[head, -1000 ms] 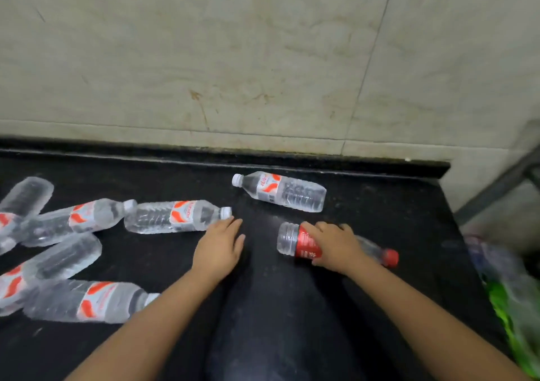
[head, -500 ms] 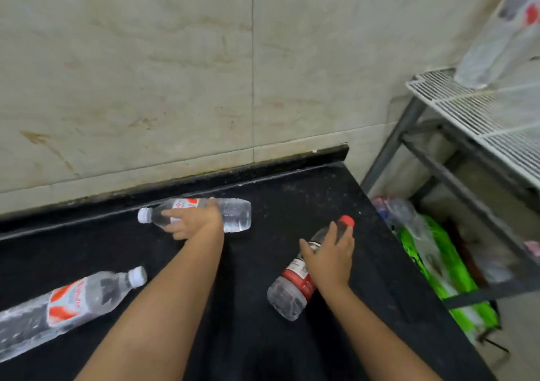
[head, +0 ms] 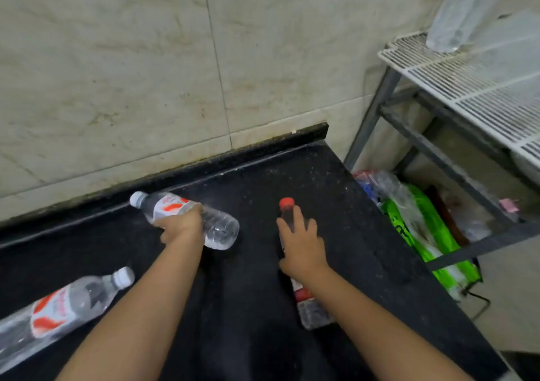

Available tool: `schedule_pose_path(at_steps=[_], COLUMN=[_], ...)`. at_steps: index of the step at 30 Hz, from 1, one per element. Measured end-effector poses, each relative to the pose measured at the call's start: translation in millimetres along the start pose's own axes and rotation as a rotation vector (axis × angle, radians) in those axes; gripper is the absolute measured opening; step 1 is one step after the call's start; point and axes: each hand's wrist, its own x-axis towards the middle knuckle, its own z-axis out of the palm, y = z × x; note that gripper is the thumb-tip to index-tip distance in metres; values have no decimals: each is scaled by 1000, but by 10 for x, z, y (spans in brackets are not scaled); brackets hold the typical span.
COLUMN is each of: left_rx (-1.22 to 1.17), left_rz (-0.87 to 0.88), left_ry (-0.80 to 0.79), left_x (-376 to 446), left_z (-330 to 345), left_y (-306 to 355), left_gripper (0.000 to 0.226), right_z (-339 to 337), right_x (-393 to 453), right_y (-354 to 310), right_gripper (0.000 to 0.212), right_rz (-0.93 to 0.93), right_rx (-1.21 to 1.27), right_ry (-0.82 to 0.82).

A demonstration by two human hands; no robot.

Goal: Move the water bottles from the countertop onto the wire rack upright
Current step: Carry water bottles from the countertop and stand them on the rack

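Note:
My left hand (head: 181,226) grips a clear white-capped bottle (head: 217,228) around its middle, lifted off the black countertop (head: 336,205) and tilted, cap pointing left. My right hand (head: 301,240) holds a red-capped bottle (head: 286,204) with a red label, cap pointing away from me, base under my forearm. Another white-capped bottle (head: 64,307) lies on its side at the lower left. The white wire rack (head: 467,88) stands to the right, with one clear bottle (head: 461,12) upright on its back corner.
A beige tiled wall (head: 146,74) runs behind the counter. Below the rack, a dark metal frame (head: 438,158) stands over green and clear plastic bags (head: 420,228) on the floor. The counter's right edge drops off beside the rack.
The view has swung right toward the rack. My left hand has closed round the white-capped bottle and raised it. My right hand has turned the red-capped bottle nearer to upright.

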Motion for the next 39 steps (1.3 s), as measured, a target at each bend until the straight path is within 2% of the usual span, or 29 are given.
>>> schedule_pose_path(at_steps=[2,7,10,12,18,22,26,31,39], left_rx=[254,769,1138,1238,1234,1264,1203,1045,707], left_rz=[45,521,780,842,916,918,925,1032,1221], left_ry=[-47,-267,-274,-245,-149,-134,-115,-14,243], left_x=[-183,-635,-875,-927,-898,-986,-1291,-1987,-3433], left_z=[-191,-829,-1070,-1079,-942,-937,-749,-266,437], left_y=[-175,-1028,-1441,-1569,-1486,-1488,-1443,-1212,-379], left_gripper=[82,80,82,83,70,70,67,68,70], right_z=[111,314,392,416,484,483,338,-279,-1831], right_x=[-241,-806,-1063,-1179,-1251,-1229,-1247,-1360,-1737], right_y=[83,223,299,339,260,283,478,1047,2208], right_gripper=[84,84,85,87,84,84,83,85,92], right_rz=[-98,-14,49,83,83,83,-10,-188,-470], right_rx=[-90,-66,30,71,9,30,87,148,309], right_ry=[-28,-16,-33,-29,30,11,46,306,774])
